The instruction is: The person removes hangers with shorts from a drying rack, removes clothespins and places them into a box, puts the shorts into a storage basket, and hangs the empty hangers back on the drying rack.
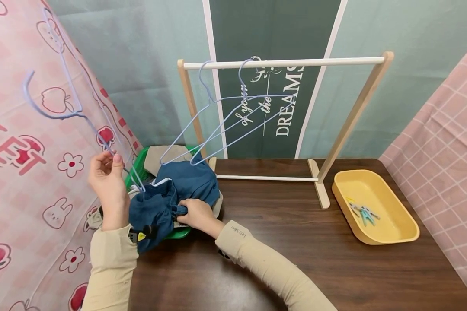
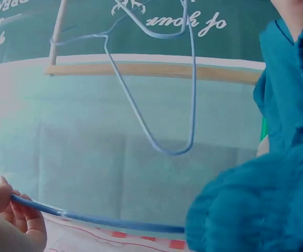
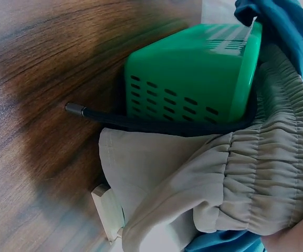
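My left hand pinches a lilac-blue wire hanger by one side, its hook pointing up and left. The hanger's lower end reaches into a dark blue garment with a gathered waistband. My right hand grips that garment's edge at its right side. The clothes lie over a green basket. In the left wrist view, the hanger runs from my fingers behind the blue cloth. Beneath my right hand lies a beige garment with an elastic waistband and black cord.
A rack with a white rod and wooden legs stands at the back, two more hangers hooked over its left part. To the right, a yellow tray holds several clothes pegs. A printed pink curtain borders the left.
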The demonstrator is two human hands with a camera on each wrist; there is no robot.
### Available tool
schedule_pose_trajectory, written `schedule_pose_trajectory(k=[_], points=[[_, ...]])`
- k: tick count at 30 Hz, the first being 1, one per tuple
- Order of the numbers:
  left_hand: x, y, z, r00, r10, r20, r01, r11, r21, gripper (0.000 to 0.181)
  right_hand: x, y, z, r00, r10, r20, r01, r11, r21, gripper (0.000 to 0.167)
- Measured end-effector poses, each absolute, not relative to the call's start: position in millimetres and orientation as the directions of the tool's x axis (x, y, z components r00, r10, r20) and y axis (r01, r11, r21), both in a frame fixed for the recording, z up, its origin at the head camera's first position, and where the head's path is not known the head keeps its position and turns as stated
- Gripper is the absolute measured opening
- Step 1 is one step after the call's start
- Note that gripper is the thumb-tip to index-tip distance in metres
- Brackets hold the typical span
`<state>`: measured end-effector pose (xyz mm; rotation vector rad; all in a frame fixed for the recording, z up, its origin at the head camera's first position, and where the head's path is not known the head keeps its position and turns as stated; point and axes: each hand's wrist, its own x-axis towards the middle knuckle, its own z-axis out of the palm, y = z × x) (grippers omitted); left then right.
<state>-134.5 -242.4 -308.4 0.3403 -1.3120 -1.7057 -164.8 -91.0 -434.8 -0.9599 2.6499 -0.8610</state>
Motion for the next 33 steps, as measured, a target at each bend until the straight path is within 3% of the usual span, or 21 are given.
schedule_pose_trajectory(k=[4,8,13,19,24,30,33], points=[[-131.5,-235.6,-303.3,-0.518,-0.798,0.307,0.547,-0.032,0.837,0.016,-166.5,-89.8,-437.2,-0.775,-0.632,0.020,-0.515,0.613,-0.599,0.021],[-128.4,-230.0,-302.0,-0.458,-0.832,0.313,0.608,-0.037,0.793,0.015,-168.8,-86.2,-437.1,-0.761,-0.648,0.026,-0.516,0.581,-0.629,0.020],[-121.9,-227.5,-306.2,-0.388,-0.864,0.321,0.610,0.020,0.792,0.006,-174.7,-78.9,-438.2,-0.691,-0.721,0.045,-0.551,0.486,-0.678,0.023],[-115.2,-222.0,-307.9,-0.357,-0.870,0.340,0.634,0.041,0.772,0.010,-186.8,-63.3,-436.0,-0.599,-0.797,0.076,-0.582,0.368,-0.725,0.033],[-111.8,-214.7,-306.0,-0.330,-0.858,0.392,0.640,0.102,0.762,0.011,-204.2,-39.3,-432.9,-0.590,-0.804,0.071,-0.500,0.295,-0.815,0.034],[-106.4,-203.1,-301.4,-0.327,-0.831,0.450,0.574,0.203,0.793,0.009,-237.3,7.2,-429.4,-0.559,-0.823,0.102,-0.517,0.249,-0.819,0.027],[-104.8,-197.6,-300.2,-0.344,-0.801,0.490,0.530,0.265,0.806,0.010,-253.0,35.7,-426.0,-0.603,-0.788,0.124,-0.540,0.288,-0.791,0.031]])
